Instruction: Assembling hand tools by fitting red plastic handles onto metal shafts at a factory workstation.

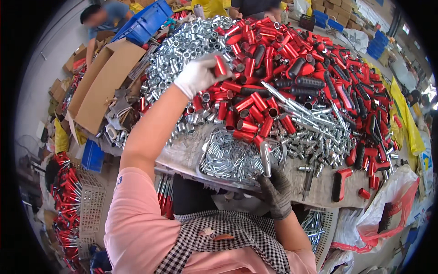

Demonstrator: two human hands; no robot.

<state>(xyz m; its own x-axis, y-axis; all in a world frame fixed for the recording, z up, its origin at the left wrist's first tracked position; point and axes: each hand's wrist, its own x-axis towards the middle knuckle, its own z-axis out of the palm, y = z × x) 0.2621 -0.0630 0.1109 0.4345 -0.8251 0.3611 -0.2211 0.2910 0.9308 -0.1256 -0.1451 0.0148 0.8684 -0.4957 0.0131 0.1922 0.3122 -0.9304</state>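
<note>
My left hand (pixel 194 78), in a white glove, is raised over the pile and closed on a short red sleeve (pixel 220 66). At the table's near edge my right hand (pixel 276 192), in a dark grey glove, grips the lower end of a shiny metal rod (pixel 265 160) that points up and away from me. Beneath my left hand and beyond it lie loose red sleeves (pixel 247 126) and silver metal collars (pixel 175 59). A clear tray (pixel 199 170) of small silver pins sits just left of my right hand.
Black-gripped red handles (pixel 310 82) heap up on the right, with silver fittings (pixel 326 148) in front. An open cardboard box (pixel 98 86) and a blue crate (pixel 141 23) stand at the left. Plastic baskets (pixel 89 205) flank the table. Two people work across from me.
</note>
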